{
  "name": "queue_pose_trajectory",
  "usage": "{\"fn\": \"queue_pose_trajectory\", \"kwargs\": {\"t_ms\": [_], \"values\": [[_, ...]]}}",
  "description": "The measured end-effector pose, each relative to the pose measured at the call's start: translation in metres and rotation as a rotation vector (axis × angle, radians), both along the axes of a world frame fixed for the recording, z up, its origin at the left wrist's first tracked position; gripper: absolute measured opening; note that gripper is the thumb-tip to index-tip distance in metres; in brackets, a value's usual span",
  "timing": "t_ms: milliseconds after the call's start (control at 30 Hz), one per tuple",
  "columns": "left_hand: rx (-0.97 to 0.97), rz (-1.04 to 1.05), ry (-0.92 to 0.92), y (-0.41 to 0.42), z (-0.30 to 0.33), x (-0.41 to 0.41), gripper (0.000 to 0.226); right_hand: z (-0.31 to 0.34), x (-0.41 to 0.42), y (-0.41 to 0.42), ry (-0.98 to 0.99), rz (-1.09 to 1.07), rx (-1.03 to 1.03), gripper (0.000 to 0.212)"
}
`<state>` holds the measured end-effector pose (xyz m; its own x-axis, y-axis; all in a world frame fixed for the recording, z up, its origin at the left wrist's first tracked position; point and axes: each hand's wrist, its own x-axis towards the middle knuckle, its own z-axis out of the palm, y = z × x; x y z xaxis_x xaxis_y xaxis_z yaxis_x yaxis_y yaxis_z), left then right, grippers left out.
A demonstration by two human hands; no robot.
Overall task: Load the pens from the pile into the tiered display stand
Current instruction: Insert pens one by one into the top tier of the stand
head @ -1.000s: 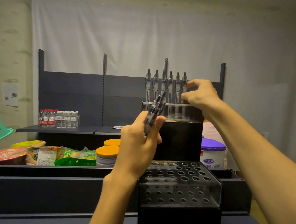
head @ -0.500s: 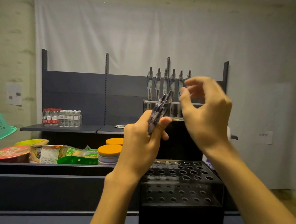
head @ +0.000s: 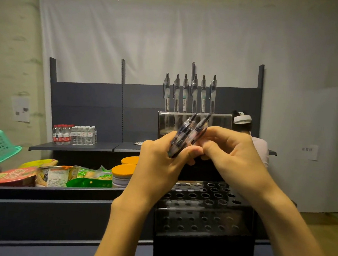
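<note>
**Drawing the next pen from the bundle**

The left hand (head: 158, 164) grips a bundle of pens (head: 180, 139) in front of the tiered display stand (head: 204, 215). The right hand (head: 231, 157) pinches one pen (head: 200, 129) out of it. Six pens (head: 190, 93) stand in the top tier. Next, it seems, the pen must go tip-down into a free hole beside them.
</note>
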<state>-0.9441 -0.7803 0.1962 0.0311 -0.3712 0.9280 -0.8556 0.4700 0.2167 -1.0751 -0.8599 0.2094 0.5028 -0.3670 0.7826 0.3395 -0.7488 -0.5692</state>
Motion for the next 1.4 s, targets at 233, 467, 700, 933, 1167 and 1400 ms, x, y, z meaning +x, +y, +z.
{"fn": "queue_pose_trajectory", "kwargs": {"t_ms": [233, 467, 700, 933, 1167, 1400], "values": [[0.032, 0.061, -0.067, -0.002, -0.002, 0.003, 0.026, -0.002, -0.007, -0.007, 0.087, 0.11, 0.064, 0.015], [0.049, 0.04, -0.027, 0.001, -0.001, 0.001, 0.021, -0.006, -0.001, -0.006, 0.069, 0.042, 0.036, 0.01], [0.046, -0.034, 0.108, 0.009, 0.002, -0.002, 0.04, 0.01, -0.014, -0.007, -0.296, 0.021, 0.328, 0.017], [0.011, -0.028, 0.151, 0.005, 0.001, -0.002, 0.025, 0.048, -0.009, -0.036, -0.602, -0.4, 0.343, 0.008], [0.052, -0.026, 0.152, 0.002, 0.0, -0.001, 0.014, 0.069, 0.017, -0.056, -0.429, -0.554, 0.171, 0.021], [-0.074, 0.022, 0.089, 0.0, 0.001, 0.002, 0.027, 0.086, 0.021, -0.065, -0.187, -0.667, 0.031, 0.022]]}}
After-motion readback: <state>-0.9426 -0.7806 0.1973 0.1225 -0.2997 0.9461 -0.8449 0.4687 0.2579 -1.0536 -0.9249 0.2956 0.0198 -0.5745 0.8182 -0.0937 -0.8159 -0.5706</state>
